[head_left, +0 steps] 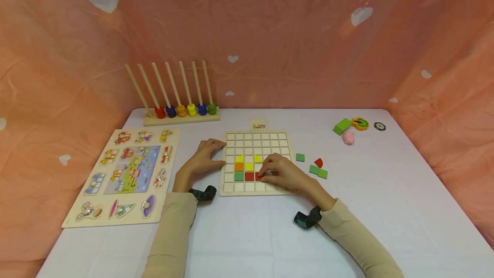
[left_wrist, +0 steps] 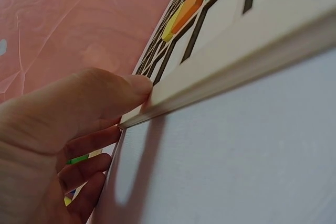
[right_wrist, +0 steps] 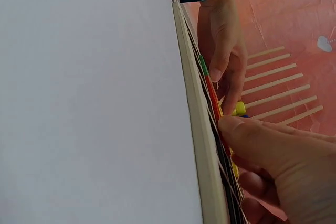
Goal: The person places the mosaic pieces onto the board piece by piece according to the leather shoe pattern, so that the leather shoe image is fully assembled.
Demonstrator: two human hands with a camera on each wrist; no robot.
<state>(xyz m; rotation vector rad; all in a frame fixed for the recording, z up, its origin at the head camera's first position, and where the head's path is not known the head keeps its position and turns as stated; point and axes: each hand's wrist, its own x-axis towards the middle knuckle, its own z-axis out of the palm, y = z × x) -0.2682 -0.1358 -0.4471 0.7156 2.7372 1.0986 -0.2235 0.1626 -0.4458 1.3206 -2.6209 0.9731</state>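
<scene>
the grid board [head_left: 249, 187] is matt wood, the tablecloth [head_left: 239, 235] smooth fabric.

The board [head_left: 250, 187] is pale cream, patterned with a grid of squares; the tiles [head_left: 249, 167] on it are yellow, orange, green and red. The loose tiles [head_left: 322, 173] are green, the loose wedge [head_left: 318, 163] red. The worktop [head_left: 386, 209] is white, the curtain [head_left: 289, 33] salmon-orange with white hearts [head_left: 102, 1]. Sleeves [head_left: 171, 235] are beige. The rack [head_left: 181, 120] is pale wood, its rings [head_left: 181, 111] red, orange, yellow, green and blues.
</scene>
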